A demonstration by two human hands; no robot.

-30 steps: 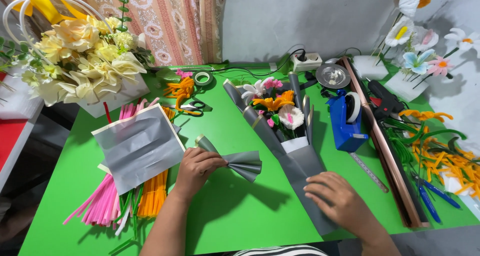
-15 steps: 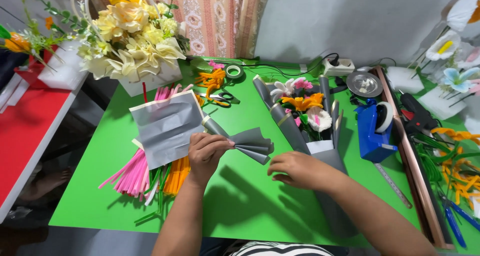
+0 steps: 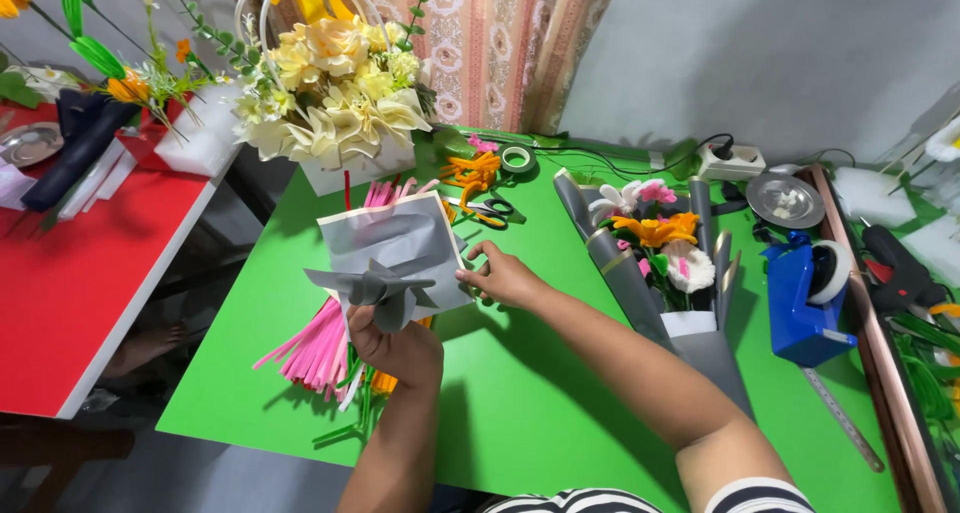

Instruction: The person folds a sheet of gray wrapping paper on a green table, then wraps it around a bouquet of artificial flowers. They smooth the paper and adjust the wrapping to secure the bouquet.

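Paper stack (image 3: 400,248) lies left of bouquet (image 3: 655,263), scissors (image 3: 485,209) perhaps between
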